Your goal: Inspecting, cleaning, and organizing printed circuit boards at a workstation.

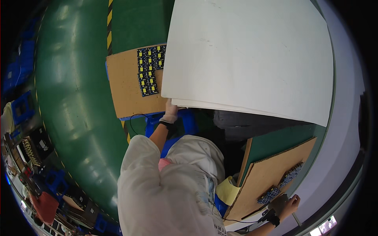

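Observation:
My left hand (170, 112), in a pale glove with a black band at the wrist, reaches to the lower left corner of a large white board (248, 55). Its fingers disappear at the board's edge, so their grip is hidden. Beside it, a cardboard sheet (126, 84) carries rows of small dark circuit boards (149, 74) with yellow parts, some covered by the white board. At lower right, my right hand (290, 206), also banded, has curled fingers near a dark grey object (278, 203); what they hold is unclear. Bunched circuit boards (269, 195) lie close by on brown board (271, 169).
A blue stool (188, 122) stands below the cardboard sheet. Thin black cables run near both wrists. Yellow paper (227, 191) hangs at the brown board's left edge. Green floor (75, 98) with striped tape stretches left, past which stand blue stools (22, 107) and cluttered shelving.

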Available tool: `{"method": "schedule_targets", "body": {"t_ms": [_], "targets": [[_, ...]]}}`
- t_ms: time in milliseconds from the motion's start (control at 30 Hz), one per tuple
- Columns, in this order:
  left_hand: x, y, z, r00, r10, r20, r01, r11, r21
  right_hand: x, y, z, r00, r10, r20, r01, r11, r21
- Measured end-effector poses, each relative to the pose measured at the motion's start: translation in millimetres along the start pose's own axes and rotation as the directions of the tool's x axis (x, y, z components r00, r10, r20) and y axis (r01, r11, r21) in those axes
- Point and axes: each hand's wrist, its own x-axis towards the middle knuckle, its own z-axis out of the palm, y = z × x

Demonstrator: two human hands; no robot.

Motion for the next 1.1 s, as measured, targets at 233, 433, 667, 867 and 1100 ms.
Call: {"method": "schedule_targets", "body": {"t_ms": [233,433,667,867,1100], "targets": [[40,10,-49,0.957,-0.030,-0.289,-0.088,0.918,-0.388,-2,2,-7,0.996,0.040,0.079,-0.038,0.999,-0.027],[74,7,-68,0.796,-0.463,-0.390,0.153,0.777,-0.611,1,15,-4,0.999,-0.045,0.013,0.045,0.999,-0.025],[70,55,-44,0.710,-0.701,0.074,0.389,0.303,-0.870,-6,-10,-16,0.997,-0.064,0.051,0.066,0.997,-0.049],[102,-19,-96,0.559,-0.627,-0.543,0.611,0.754,-0.242,14,-22,5,0.982,-0.156,0.108,0.152,0.987,0.046],[22,69,-66,0.703,-0.688,-0.180,0.709,0.698,0.099,-17,-2,-24,0.994,-0.055,0.099,0.058,0.998,-0.031]]}}
